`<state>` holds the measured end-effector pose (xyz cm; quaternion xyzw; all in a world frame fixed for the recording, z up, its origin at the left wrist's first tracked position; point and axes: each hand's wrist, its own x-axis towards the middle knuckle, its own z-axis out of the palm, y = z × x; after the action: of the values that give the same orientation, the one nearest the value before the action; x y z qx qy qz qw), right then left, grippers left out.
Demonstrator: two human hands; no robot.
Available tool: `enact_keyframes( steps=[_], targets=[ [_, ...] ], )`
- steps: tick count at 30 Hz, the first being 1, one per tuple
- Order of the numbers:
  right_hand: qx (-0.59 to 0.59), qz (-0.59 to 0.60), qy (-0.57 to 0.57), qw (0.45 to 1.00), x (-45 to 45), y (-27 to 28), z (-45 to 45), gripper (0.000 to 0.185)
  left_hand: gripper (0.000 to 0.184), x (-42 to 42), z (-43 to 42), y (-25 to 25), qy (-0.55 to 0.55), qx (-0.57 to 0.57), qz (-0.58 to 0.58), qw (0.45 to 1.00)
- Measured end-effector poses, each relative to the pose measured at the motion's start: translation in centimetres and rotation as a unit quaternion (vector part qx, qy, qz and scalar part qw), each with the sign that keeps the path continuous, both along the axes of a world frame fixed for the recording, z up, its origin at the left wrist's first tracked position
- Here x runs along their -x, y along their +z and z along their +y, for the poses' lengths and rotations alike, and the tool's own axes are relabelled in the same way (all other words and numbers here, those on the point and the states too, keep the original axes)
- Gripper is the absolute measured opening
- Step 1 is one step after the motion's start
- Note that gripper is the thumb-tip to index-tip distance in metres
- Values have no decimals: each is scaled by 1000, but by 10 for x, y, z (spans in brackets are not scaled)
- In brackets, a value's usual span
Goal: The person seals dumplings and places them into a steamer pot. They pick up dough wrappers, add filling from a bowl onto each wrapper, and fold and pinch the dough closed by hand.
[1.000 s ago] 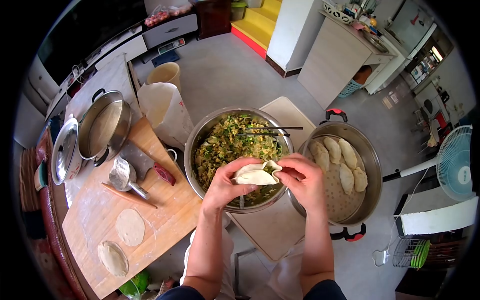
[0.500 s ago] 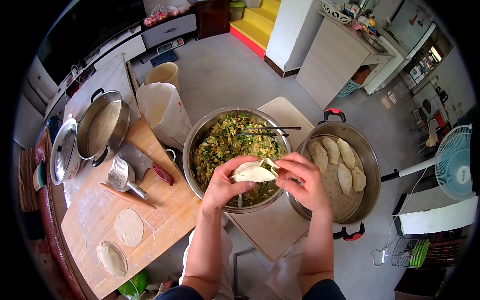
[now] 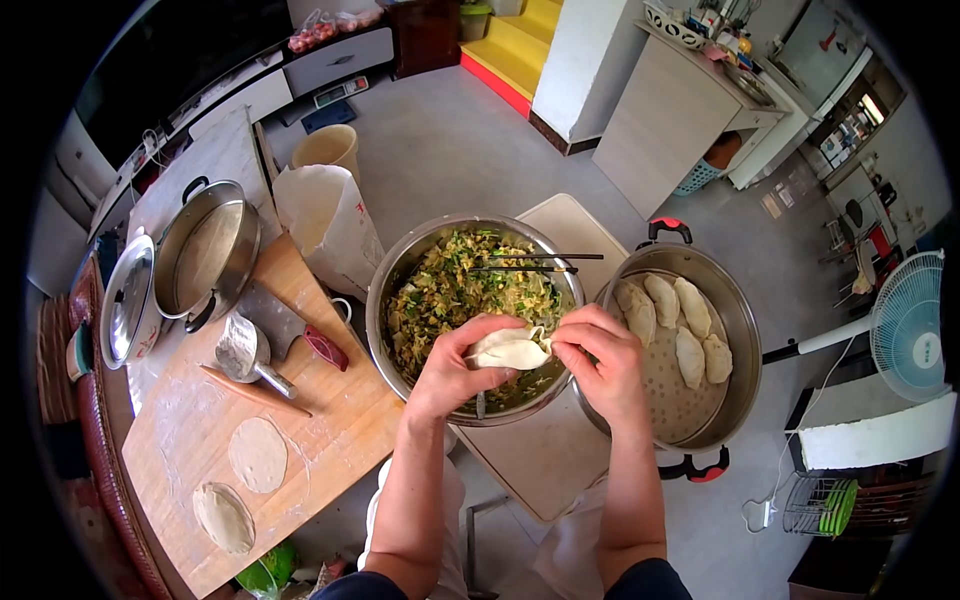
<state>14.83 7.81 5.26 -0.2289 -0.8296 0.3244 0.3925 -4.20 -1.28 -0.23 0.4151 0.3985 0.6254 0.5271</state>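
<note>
Over the near-right part of the steel bowl (image 3: 379, 340), our left hand (image 3: 452, 372) and right hand (image 3: 605, 365) share 1 pale dumpling (image 3: 505, 352). With the left we cradle its left end, thumb below and fingers curled behind; with the right we pinch the other tip in a narrow grip between thumb and fingers. Whether that tip is sealed we cannot tell, as our fingertips cover part of it.

Below our hands, the bowl holds chopped green and yellow filling (image 3: 465, 290). 2 dark chopsticks (image 3: 545, 255) cross its far-right rim, and a thin metal handle (image 3: 481, 404) shows at its near rim. The bowl stands on a low table (image 3: 530, 470), reaching past the left edge. To the right, a 2-handled pot (image 3: 750, 340) overlaps the table's right edge in our view, with 5 dumplings (image 3: 690, 357) lying toward the far side of its perforated base.

Left of us spreads a floured wooden board (image 3: 340, 420). By its near corner lies a thick oval of dough (image 3: 224, 518), with a flat wrapper (image 3: 258, 455) just beside it. Farther up we see a rolling pin (image 3: 255, 390) and a metal scoop (image 3: 243, 345); at the far-left edge sits a steel pan (image 3: 240, 255).
</note>
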Motion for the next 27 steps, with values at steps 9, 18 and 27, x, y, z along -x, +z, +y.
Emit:
enact_keyframes(
  steps=[9,18,27],
  targets=[
    [43,-28,25,998,-1,9,-2,23,53,2,0,3,-10,-21,54,998],
    [69,-15,18,997,-3,-1,1,20,52,-1,1,3,-2,-13,49,999],
    [78,-22,30,996,-3,12,-4,22,51,-1,0,6,14,-18,51,998]
  ],
)
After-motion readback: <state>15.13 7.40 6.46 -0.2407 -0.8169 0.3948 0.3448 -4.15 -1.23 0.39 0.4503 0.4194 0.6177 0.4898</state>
